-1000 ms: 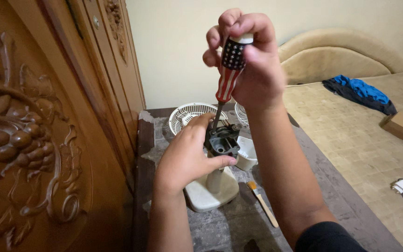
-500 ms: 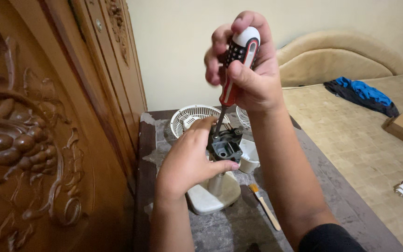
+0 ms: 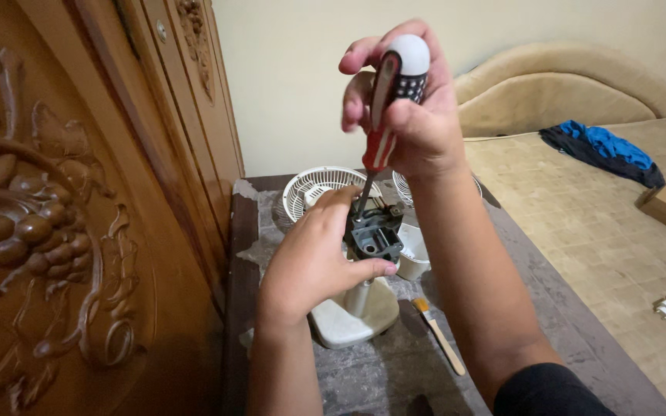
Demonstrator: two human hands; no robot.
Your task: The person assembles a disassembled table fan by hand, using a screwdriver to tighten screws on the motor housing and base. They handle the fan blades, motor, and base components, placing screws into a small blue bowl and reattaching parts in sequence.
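My right hand [image 3: 418,115] grips a screwdriver [image 3: 385,115] with a red, white and dark patterned handle, held almost upright. Its shaft runs down into a black motor housing [image 3: 375,239] on top of a small fan stand. My left hand [image 3: 317,258] wraps around that housing from the left, thumb under its front. The stand's cream oval base [image 3: 356,320] rests on a grey cloth-covered table [image 3: 518,308].
A white fan grille [image 3: 314,189] lies behind the stand, a second grille partly hidden behind my right arm. A small brush [image 3: 438,335] lies right of the base. A carved wooden wardrobe [image 3: 63,208] stands close on the left; a bed [image 3: 580,208] with blue cloth on the right.
My right hand has turned the screwdriver handle and shifted slightly; the handle's white end now faces the camera. My left hand stays on the motor housing.
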